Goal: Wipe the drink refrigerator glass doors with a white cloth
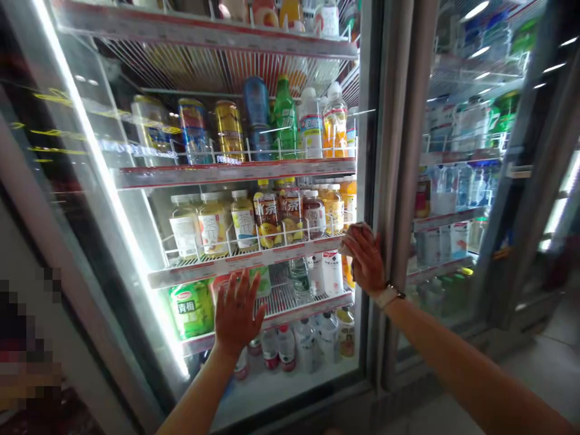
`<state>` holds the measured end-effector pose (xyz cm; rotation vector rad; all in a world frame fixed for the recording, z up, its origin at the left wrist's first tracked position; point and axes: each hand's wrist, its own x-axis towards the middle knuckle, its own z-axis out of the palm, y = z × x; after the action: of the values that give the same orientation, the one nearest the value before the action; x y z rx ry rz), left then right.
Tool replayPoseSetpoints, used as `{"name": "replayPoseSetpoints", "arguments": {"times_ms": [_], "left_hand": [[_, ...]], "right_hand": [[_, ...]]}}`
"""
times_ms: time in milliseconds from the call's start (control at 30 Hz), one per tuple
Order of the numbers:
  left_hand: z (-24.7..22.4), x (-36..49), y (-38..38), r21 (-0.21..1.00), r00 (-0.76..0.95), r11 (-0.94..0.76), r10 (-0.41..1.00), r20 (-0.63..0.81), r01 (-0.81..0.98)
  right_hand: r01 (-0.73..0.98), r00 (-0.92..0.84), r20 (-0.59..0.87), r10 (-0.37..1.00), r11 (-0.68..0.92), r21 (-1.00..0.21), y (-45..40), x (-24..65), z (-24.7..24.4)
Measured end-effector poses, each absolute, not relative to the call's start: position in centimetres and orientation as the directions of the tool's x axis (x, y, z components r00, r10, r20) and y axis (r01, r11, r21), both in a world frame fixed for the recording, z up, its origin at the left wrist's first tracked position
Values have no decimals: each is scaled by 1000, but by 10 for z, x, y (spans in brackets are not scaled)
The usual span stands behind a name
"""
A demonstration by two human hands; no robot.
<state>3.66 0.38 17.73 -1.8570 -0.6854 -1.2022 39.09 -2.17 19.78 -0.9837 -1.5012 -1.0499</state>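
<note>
My right hand point(368, 263), with a band at the wrist, presses a crumpled pale cloth point(361, 231) against the glass door near its right edge. Its fingers lie over the cloth. Spread fingers show on my left hand point(238, 311), which is raised at the glass in front of the lower shelves and holds nothing. Behind the glass stand bottled teas point(268, 217) on the middle shelf point(235, 263). A green package point(193, 309) lies on the shelf below, left of my left hand.
Cans point(230, 132) and a green bottle point(285, 115) stand on a higher shelf. The metal door frame point(393, 181) runs upright beside my right hand. Another glass-fronted cooler with bottles point(446, 187) is at the right. A bright light strip point(90, 133) slants down the left side.
</note>
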Motion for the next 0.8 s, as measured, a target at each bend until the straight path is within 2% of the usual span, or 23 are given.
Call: {"name": "replayPoseSetpoints", "arguments": {"times_ms": [100,233,333,433,500,600,700,800], "left_hand": [[176,36,5,-331,398,-526,14,917,784],[175,36,6,-327,395,-517,24,918,791],[174,37,7,-322,388,-524,18,921,789],[173,37,8,-309,374,-525,19,927,793],[172,38,8,-303,362,-524,12,932,796],[173,40,8,-316,368,-512,2,930,799],[174,39,4,-325,386,-523,8,922,788],[172,29,-3,-296,403,-601,48,914,742]], "right_hand": [[967,-71,991,115,251,40,-24,385,145],[978,-37,978,203,210,-6,-34,377,67],[986,-84,961,263,163,41,-45,374,18],[979,-159,943,291,166,114,-50,372,4],[966,-226,922,314,196,170,-48,367,26],[921,-352,879,322,285,265,-41,344,101],[910,-337,888,312,350,222,-34,297,186],[898,-286,914,289,415,149,-29,238,235]]}}
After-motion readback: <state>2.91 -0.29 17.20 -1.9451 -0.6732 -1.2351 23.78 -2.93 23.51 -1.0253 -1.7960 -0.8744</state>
